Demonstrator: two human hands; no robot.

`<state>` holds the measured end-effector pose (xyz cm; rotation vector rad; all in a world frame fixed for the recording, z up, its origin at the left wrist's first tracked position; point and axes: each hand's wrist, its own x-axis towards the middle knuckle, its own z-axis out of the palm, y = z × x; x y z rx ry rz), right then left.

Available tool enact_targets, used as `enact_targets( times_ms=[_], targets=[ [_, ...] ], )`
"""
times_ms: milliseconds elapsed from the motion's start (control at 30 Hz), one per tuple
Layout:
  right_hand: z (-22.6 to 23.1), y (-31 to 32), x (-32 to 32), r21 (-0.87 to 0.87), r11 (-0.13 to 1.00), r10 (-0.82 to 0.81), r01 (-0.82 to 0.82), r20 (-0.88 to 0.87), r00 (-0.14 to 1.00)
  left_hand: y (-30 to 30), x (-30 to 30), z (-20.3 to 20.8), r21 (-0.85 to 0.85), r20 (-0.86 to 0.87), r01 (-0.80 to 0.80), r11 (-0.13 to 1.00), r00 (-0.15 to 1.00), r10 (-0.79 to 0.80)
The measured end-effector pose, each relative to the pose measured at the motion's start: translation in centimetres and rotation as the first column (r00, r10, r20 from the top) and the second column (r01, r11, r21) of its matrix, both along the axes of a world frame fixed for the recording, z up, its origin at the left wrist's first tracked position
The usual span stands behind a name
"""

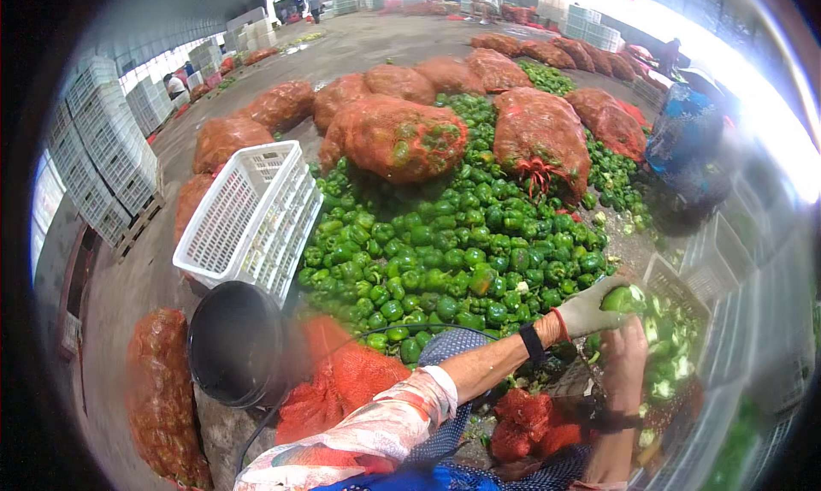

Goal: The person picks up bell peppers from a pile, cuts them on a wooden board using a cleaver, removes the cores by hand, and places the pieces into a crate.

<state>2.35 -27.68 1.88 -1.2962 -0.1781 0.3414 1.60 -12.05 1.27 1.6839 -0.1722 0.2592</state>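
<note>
My left hand [590, 312], in a pale glove, grips a green bell pepper [624, 299] on the right side of the head view. Just below it is my right hand [626, 347], bare and slightly blurred, with its fingers closed in against the pepper's underside. Whatever those fingers hold is hidden. Beyond both hands, a crate [675, 286] contains pale green cut pepper pieces [671, 354]. A large heap of whole green bell peppers [445, 251] spreads over the floor to the left of my hands.
Full red mesh sacks [393, 140] ring the heap's far side. White crates [231, 209] and a black bucket [235, 344] stand left. Empty-looking red mesh [342, 375] lies near my legs. A person in blue patterned clothing [688, 136] sits at right. Crate stacks [103, 149] rise far left.
</note>
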Motion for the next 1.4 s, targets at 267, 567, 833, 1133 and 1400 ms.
enact_targets(
  times_ms=[267, 567, 833, 1133, 1400],
  targets=[
    [-0.5, 0.5, -0.2, 0.193, 0.973, 0.128, -0.129, 0.017, 0.992, -0.2, -2.0, 0.5, 0.075, 0.118, -0.008, 0.997, 0.993, -0.001],
    [-0.3, -0.3, -1.4, 0.241, 0.959, 0.177, -0.152, -0.085, 0.98, 0.2, -3.7, 0.3, 0.182, 0.115, 0.127, 0.975, 0.982, -0.149],
    [-0.1, 0.4, -1.3, 0.207, 0.964, 0.185, -0.168, -0.064, 0.981, 0.4, -3.9, 0.4, 0.143, 0.092, 0.225, 0.964, 0.966, -0.24],
    [-0.1, 0.1, -1.7, 0.221, 0.959, 0.195, -0.175, -0.073, 0.978, 0.4, -4.3, 0.0, 0.163, 0.214, 0.149, 0.975, 0.96, -0.182],
    [-0.1, 0.3, -2.3, 0.139, 0.966, 0.223, -0.217, -0.033, 0.974, 0.5, -4.7, 0.8, 0.184, 0.115, 0.176, 0.967, 0.973, -0.198]
  ],
)
